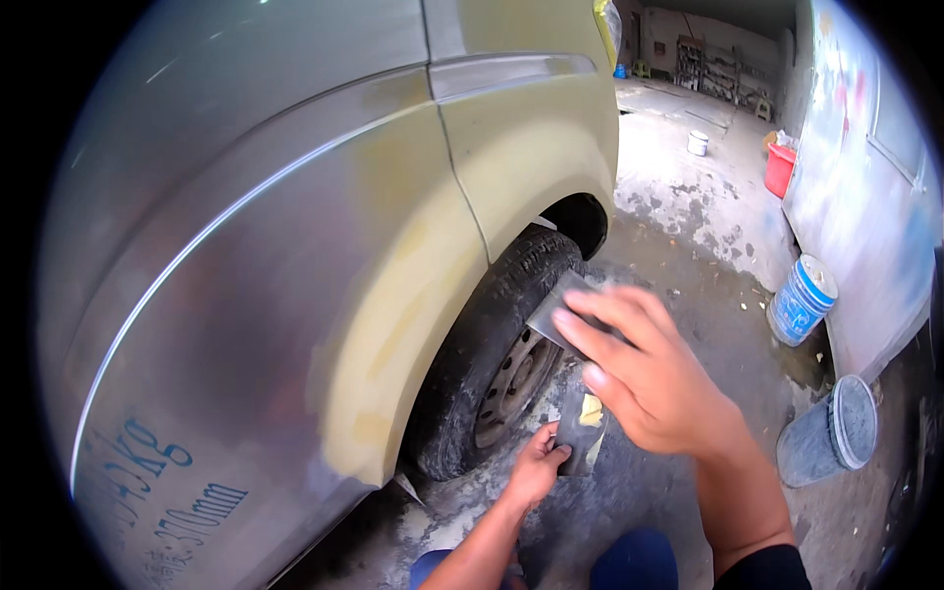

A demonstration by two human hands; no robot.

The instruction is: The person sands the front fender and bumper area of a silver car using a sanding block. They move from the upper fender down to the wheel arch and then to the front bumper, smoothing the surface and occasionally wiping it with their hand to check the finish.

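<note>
My right hand grips a flat dark-grey putty spreader, its blade in front of the tyre and apart from the body panel. Lower down, my left hand pinches the edge of a thin dark putty plate. A dab of pale yellow putty sits on that plate, with a smear below it. Beside both hands curves the van's wheel arch, coated in dull yellow with smoother yellow patches along it. Grey primer-like paint covers the door panel to its left.
Two buckets stand on the right: a blue-and-white one and an open grey one. Farther back are a red bin and a small white can. A paint-stained white wall borders the wet concrete floor.
</note>
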